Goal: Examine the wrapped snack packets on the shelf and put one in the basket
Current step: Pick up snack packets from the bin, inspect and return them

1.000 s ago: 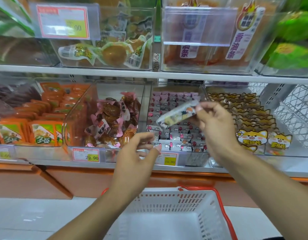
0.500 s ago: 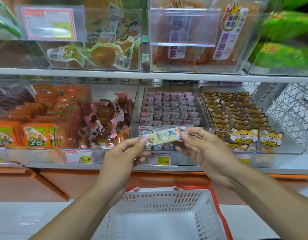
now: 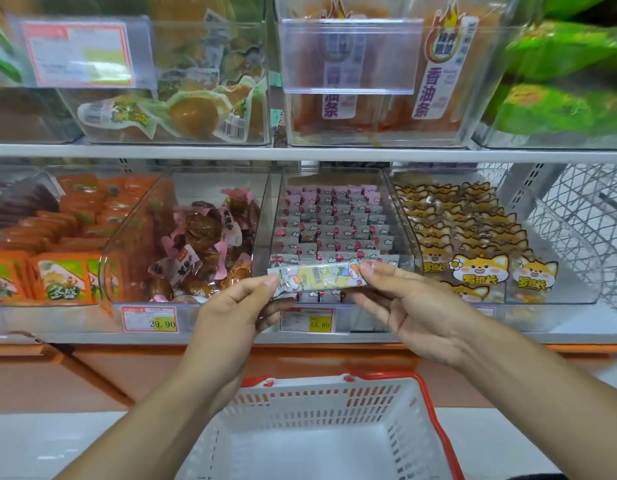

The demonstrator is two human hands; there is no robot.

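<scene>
Both hands pinch one slim, glossy snack packet [image 3: 320, 278] level — left hand [image 3: 230, 317] at one crimped end, right hand [image 3: 414, 306] at the other. It hangs before the clear plastic bin [image 3: 265, 244], above the white slotted basket [image 3: 320, 410].

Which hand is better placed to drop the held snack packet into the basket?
Close call. Left hand and right hand each pinch one end of the packet, which is level above the basket. Probably the left: its wrist lies over the basket's opening; the right reaches in from the side.
</scene>
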